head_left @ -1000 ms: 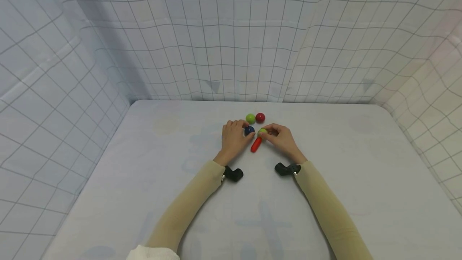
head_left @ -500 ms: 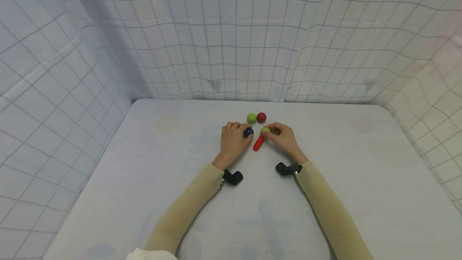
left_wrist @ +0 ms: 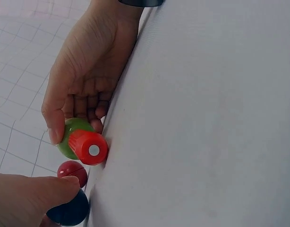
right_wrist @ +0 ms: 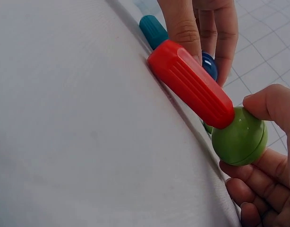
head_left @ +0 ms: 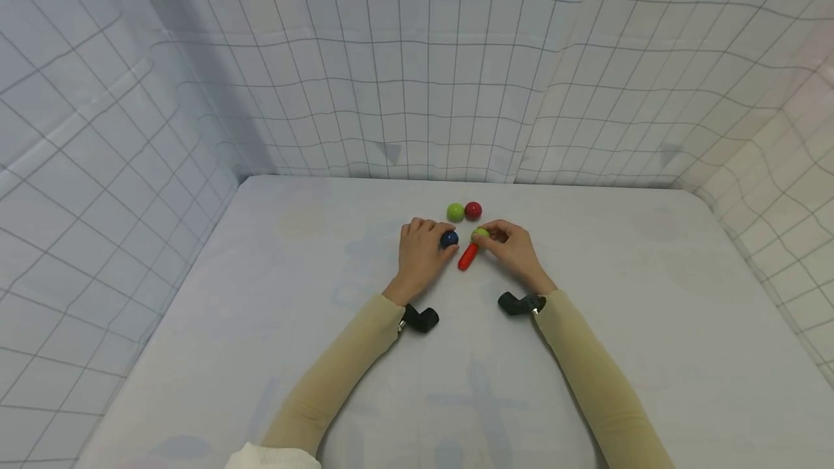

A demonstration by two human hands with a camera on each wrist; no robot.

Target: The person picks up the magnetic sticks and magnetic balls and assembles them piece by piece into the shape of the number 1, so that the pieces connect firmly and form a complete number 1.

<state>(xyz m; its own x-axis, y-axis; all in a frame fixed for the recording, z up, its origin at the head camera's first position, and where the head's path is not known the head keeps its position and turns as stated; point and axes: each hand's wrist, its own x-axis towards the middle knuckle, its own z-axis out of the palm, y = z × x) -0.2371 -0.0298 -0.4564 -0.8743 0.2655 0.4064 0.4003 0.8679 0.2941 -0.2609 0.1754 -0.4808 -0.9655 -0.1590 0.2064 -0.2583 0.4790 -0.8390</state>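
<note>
My right hand (head_left: 513,248) pinches the green ball head of a small maraca (head_left: 468,257) between thumb and fingers. The maraca's red ribbed handle (right_wrist: 192,85) points back toward my body and to the left. Just left of it, my left hand (head_left: 419,252) grips a dark blue ball (head_left: 449,239), thumb on the near side and fingers on the far side. In the right wrist view, a teal handle (right_wrist: 153,31) shows beyond the red one, beside my left thumb. Part of the blue ball is hidden by that thumb.
Behind the hands, a light green ball (head_left: 455,212) and a red ball (head_left: 473,210) sit side by side on the white table (head_left: 326,252). White gridded curtains (head_left: 404,78) rise behind the table and along both sides. Each wrist carries a black camera mount (head_left: 420,319).
My right hand has shifted slightly right with the green-headed maraca, and my left hand slightly left with the blue ball, widening the gap. Over the last half second both are nearly still.
</note>
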